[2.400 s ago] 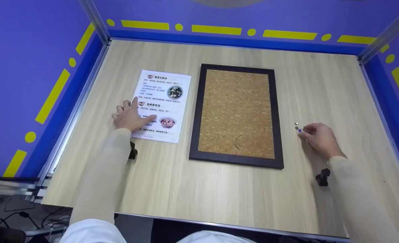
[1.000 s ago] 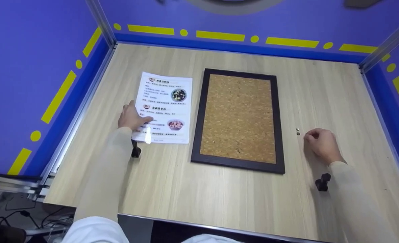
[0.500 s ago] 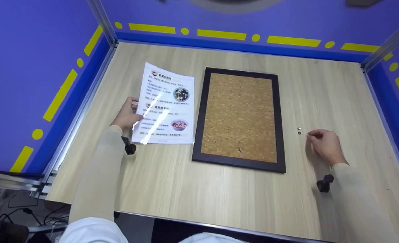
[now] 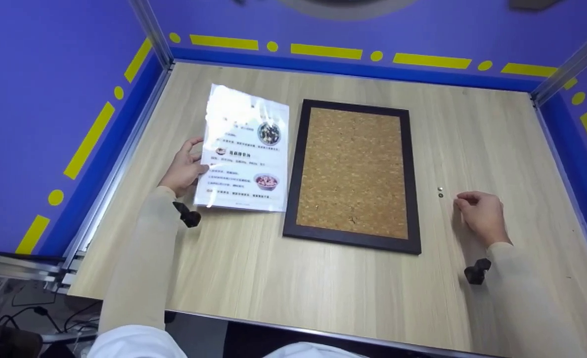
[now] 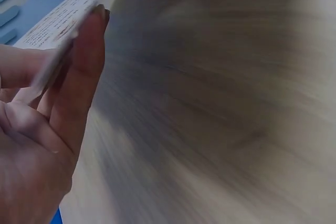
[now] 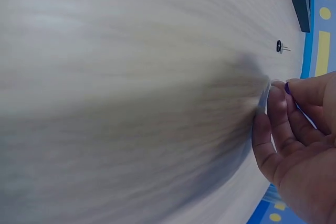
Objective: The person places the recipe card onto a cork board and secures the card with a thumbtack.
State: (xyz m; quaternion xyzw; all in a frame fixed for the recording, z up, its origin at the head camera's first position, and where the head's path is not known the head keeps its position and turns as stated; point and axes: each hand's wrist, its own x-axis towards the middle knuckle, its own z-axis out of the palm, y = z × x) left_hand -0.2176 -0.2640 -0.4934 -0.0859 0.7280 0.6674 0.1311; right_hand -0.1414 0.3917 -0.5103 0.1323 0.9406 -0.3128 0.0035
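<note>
My left hand (image 4: pixel 183 169) pinches the left edge of a glossy printed recipe sheet (image 4: pixel 243 164), thumb on top and fingers beneath. The sheet is tilted, its left side raised and its upper part bright with glare. In the left wrist view the sheet (image 5: pixel 65 22) rises edge-on between thumb and fingers. My right hand (image 4: pixel 484 215) is low over the table on the right, pinching a small purple thumbtack (image 6: pixel 287 88) between thumb and index finger. Two more thumbtacks (image 4: pixel 441 195) stand just left of that hand. Between the hands lies a dark-framed cork board (image 4: pixel 353 174).
The wooden table (image 4: pixel 323 283) has blue panels (image 4: pixel 323 62) with yellow marks along its back and sides. The sheet's right edge comes close to the board's left frame. Cables (image 4: pixel 40 311) hang beyond the table's front left corner.
My left hand has gripped the sheet and lifted its left side off the table, bringing it nearer the board. My right hand has taken the purple thumbtack and drawn slightly back from the others.
</note>
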